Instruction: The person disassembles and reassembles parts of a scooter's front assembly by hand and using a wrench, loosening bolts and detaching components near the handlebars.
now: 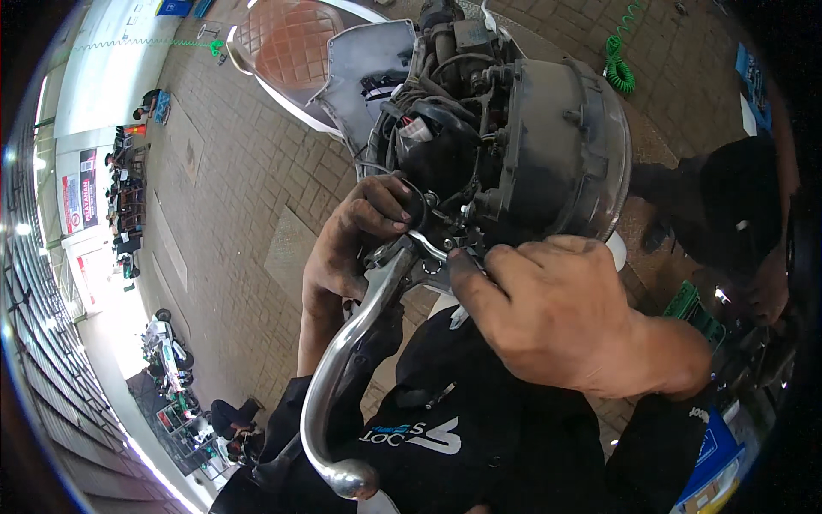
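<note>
A silver hand lever (330, 368) curves from the scooter's handlebar down to a ball end near my lap. My left hand (364, 227) is closed at the lever's upper end, fingers curled beside a dark round part; its grip is partly hidden. My right hand (556, 317) is closed too, thumb and forefinger pressed together at the lever's mount. Between the two hands lies a short bright metal piece (431, 246), one end by the left fingertips and the other reaching the right thumb. What the right fingers pinch is hidden.
Beyond my hands stands the opened scooter front, with exposed cables (437, 111), a large dark housing (556, 146) and a brown quilted seat (287, 43). A coiled green hose (618, 73) hangs at the far right. At right is a green crate (692, 313); another person (736, 206) is close by.
</note>
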`<move>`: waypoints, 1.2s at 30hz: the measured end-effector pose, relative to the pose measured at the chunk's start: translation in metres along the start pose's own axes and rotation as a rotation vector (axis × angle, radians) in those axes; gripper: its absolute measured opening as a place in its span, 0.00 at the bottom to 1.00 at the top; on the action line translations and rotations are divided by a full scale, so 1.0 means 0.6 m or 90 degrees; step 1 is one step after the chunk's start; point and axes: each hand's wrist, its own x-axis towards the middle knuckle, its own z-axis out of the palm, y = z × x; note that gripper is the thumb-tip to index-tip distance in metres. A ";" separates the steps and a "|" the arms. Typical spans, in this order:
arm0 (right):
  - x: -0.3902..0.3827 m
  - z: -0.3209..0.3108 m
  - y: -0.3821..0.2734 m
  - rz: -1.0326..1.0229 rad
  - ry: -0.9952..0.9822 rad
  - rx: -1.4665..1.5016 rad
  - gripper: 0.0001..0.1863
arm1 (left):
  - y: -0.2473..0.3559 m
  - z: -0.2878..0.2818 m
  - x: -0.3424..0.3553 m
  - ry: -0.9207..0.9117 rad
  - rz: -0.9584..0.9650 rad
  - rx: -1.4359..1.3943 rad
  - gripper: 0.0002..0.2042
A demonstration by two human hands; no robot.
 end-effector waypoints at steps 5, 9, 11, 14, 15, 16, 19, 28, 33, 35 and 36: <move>0.016 -0.012 -0.003 0.013 -0.073 -0.022 0.10 | -0.008 -0.009 0.004 -0.046 0.033 -0.032 0.28; 0.031 -0.027 0.003 -0.014 -0.102 -0.028 0.08 | -0.003 -0.001 0.000 0.001 0.005 -0.057 0.26; 0.036 -0.027 0.009 -0.049 -0.064 -0.016 0.06 | -0.017 -0.015 0.002 -0.037 0.035 -0.052 0.26; 0.048 -0.035 0.014 -0.044 -0.078 0.010 0.05 | -0.020 -0.020 0.008 -0.090 0.082 -0.041 0.25; 0.052 -0.038 0.016 -0.040 -0.108 0.016 0.05 | -0.019 -0.021 0.010 -0.089 0.083 -0.042 0.25; 0.054 -0.040 0.018 -0.040 -0.108 0.015 0.05 | -0.017 -0.021 0.009 -0.086 0.084 -0.041 0.25; 0.063 -0.048 0.023 -0.059 -0.092 0.045 0.05 | -0.011 -0.021 0.010 -0.116 0.043 -0.060 0.26; 0.089 -0.071 0.012 -0.019 -0.224 0.033 0.06 | -0.013 -0.024 0.016 -0.129 0.054 -0.082 0.29; 0.094 -0.072 0.017 -0.048 -0.201 0.053 0.06 | -0.016 -0.018 0.012 -0.107 0.061 -0.075 0.26; 0.094 -0.072 0.015 -0.050 -0.202 0.051 0.06 | -0.010 -0.016 0.007 -0.092 0.047 -0.064 0.25; 0.094 -0.073 0.014 -0.054 -0.204 0.054 0.06 | -0.004 -0.016 0.008 -0.092 0.043 -0.059 0.25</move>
